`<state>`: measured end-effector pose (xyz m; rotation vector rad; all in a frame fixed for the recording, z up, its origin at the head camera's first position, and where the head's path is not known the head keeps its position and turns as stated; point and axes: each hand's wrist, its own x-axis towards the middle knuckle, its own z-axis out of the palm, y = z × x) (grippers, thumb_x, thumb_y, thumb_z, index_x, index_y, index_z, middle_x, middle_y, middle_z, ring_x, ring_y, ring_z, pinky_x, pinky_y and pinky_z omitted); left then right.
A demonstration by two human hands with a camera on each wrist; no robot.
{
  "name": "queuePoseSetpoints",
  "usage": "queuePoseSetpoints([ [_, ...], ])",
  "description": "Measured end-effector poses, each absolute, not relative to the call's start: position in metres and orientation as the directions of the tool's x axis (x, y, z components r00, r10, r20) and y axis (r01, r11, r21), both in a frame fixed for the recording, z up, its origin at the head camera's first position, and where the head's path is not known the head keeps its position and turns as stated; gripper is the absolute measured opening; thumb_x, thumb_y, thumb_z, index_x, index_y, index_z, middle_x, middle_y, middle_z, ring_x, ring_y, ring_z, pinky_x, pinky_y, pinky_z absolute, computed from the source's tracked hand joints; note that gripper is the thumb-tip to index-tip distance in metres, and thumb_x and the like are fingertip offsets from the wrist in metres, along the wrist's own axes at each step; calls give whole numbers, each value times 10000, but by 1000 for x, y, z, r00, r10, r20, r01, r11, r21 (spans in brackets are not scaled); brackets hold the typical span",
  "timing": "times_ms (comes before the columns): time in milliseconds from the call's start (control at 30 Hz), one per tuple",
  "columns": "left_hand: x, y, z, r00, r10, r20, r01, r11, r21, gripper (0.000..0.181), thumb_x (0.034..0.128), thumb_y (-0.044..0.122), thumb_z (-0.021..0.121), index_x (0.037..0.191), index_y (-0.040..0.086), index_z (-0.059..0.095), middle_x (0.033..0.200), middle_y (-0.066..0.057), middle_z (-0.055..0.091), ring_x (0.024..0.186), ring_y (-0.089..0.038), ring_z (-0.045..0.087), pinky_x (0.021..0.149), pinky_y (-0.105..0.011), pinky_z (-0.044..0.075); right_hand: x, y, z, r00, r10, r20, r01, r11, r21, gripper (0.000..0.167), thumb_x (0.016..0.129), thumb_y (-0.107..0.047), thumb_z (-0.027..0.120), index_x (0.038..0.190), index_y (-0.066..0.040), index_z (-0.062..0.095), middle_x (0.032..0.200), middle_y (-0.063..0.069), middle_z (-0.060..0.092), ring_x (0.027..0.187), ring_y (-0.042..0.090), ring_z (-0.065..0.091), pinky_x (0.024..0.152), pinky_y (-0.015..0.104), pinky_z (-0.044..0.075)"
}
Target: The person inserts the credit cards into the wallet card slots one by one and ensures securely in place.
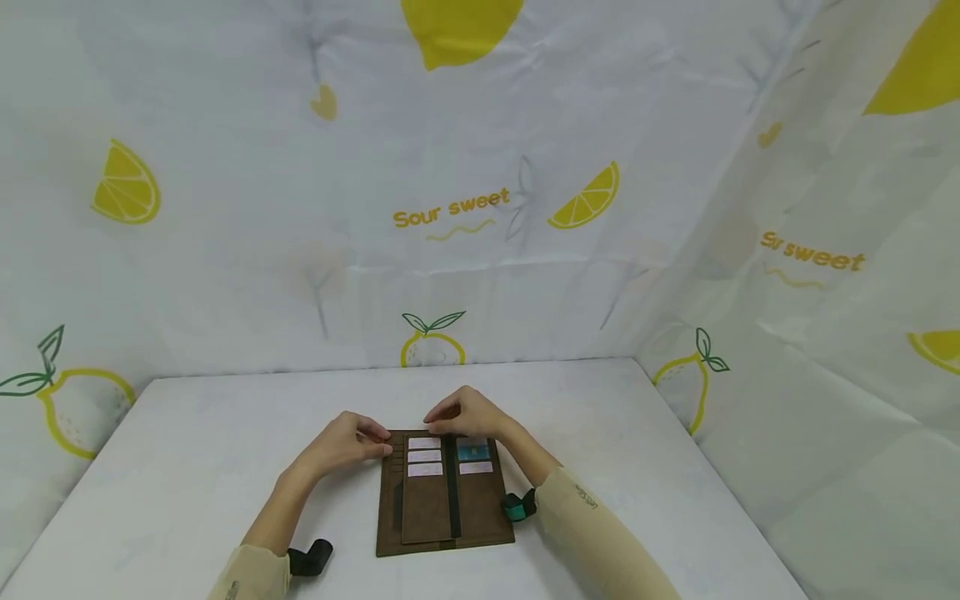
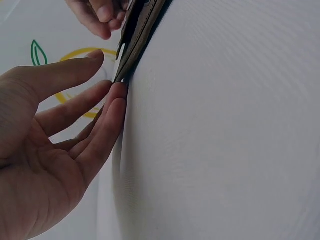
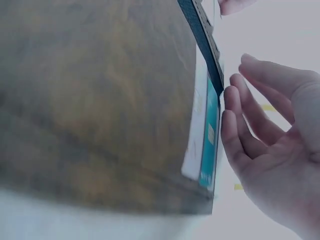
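A brown wallet [image 1: 427, 517] lies unfolded on the white table, with white cards [image 1: 425, 457] in its left slots. The right slots hold a blue-green card [image 1: 473, 451] and a white card [image 1: 476, 468]. My left hand [image 1: 348, 442] is at the wallet's upper left corner; in the left wrist view its fingertips touch the edge, thumb held apart. At the top edge, near the dark middle strip [image 1: 452, 492], is my right hand [image 1: 471, 414]. The right wrist view shows its fingers gently bent beside the wallet's edge, thumb apart, nothing pinched.
The white tabletop [image 1: 600, 433] extends around the wallet. A white cloth [image 1: 247, 208] printed with lemons hangs behind the table and along its right side. Dark wrist-worn devices, one on the left arm [image 1: 311, 557] and one on the right arm [image 1: 519, 506], sit close to the tabletop.
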<state>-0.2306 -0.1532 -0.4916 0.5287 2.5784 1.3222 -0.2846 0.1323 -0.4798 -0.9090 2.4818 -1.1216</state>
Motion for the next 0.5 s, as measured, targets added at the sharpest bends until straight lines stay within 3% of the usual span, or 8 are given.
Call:
queuePoseSetpoints([
  [333,-226,-161,-486,-920,389,47,293,603,742,240,978,180,801,1082,-35,780,936,-52,781,859,-132,709,729,-259,575,-280,162,-471,-839,-521,155,-469,549,-692,141,1011,-145,769,1057,-32,839,1033,112,837,828,17,679,775,170,562],
  [500,-230,-155,-468,-929,348,125,353,735,579,348,1032,262,747,1227,-27,745,1067,-129,796,973,-237,757,833,-422,633,-267,188,-460,-849,-438,297,-524,621,-582,121,1004,-107,767,1054,-14,825,990,105,832,831,140,737,774,240,606],
])
